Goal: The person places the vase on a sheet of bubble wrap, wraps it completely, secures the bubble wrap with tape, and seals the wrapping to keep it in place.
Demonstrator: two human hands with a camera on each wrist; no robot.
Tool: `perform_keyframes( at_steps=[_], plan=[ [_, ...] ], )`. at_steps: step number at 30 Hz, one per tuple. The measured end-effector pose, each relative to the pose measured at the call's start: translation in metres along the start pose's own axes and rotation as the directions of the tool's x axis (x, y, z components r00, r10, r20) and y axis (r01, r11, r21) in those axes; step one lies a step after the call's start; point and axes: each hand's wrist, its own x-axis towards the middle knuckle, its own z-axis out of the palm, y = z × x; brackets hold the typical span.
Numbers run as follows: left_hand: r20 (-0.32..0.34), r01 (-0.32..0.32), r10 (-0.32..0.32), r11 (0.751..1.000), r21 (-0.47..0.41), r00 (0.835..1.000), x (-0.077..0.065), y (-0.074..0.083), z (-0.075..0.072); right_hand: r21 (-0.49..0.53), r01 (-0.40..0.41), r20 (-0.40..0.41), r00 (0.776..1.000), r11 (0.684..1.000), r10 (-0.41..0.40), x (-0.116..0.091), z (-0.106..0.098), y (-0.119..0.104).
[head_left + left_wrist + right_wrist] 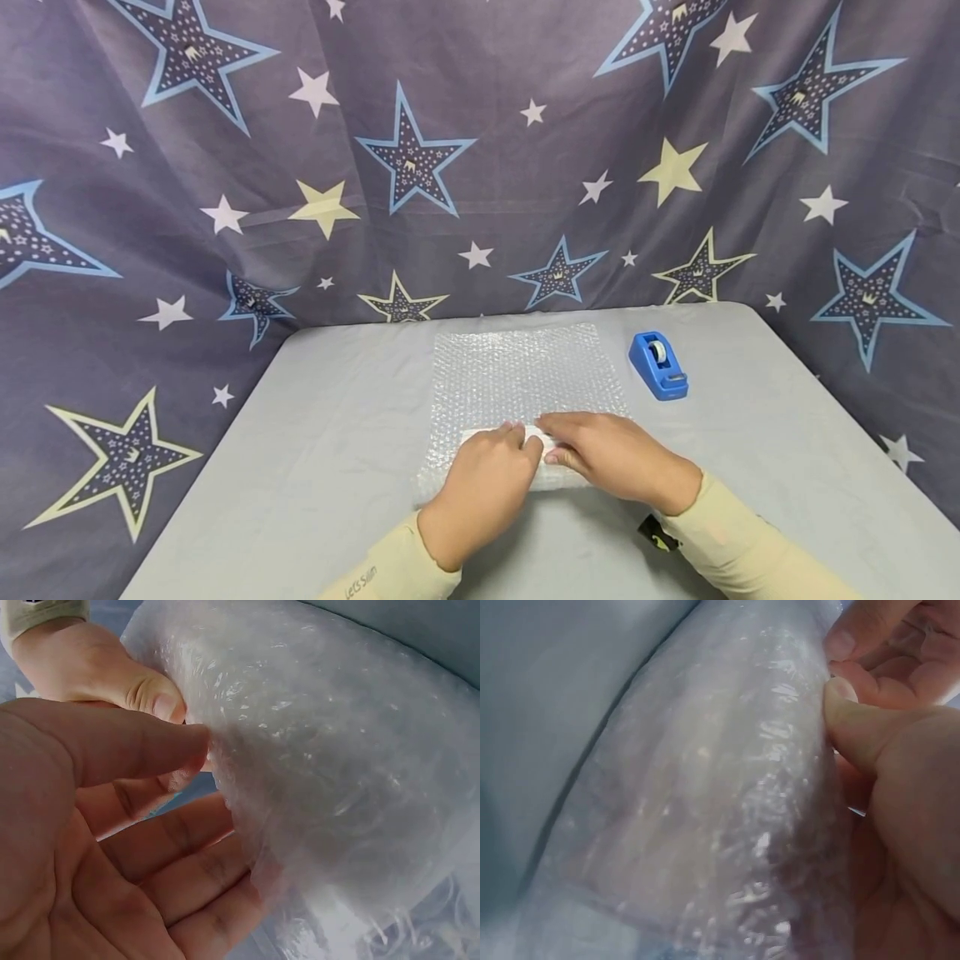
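A sheet of clear bubble wrap (521, 375) lies on the table, its near edge folded over a white item (472, 434) that shows only in part between the hands. My left hand (487, 479) pinches the fold between thumb and fingers. Close beside it, my right hand (618, 458) pinches the same fold. In the left wrist view the thumbs of both hands meet at the edge of the wrap (322, 750). Through the layers in the right wrist view, a pale shape shows inside the wrap (705, 772).
A blue tape dispenser (660, 367) with a roll of tape stands right of the sheet. Near the right sleeve lies a small black item with a yellow-green mark (657, 533). A star-patterned curtain (480, 167) hangs behind the grey-covered table (337, 433).
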Motion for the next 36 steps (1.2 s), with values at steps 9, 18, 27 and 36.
perform_keyframes(
  at_steps=[9,18,27,36],
  plan=[
    [0.027,-0.024,0.023,0.999,0.027,0.999,0.0,0.0,0.001,-0.009,0.029,-0.027,0.999,1.0,-0.029,0.004,0.001,0.003],
    [0.004,-0.024,0.023,0.998,0.06,1.0,0.001,-0.001,0.002,-0.099,0.015,-0.034,0.999,0.995,-0.018,0.004,0.001,0.002],
    [-0.039,-0.024,0.027,0.998,0.057,0.999,0.003,-0.003,0.007,-0.192,0.054,-0.168,0.982,0.98,-0.087,0.003,-0.002,-0.005],
    [-0.049,-0.014,0.016,0.999,0.045,0.999,0.0,-0.003,0.011,-0.158,0.037,-0.192,0.979,0.987,-0.068,-0.003,-0.017,-0.022]
  ],
)
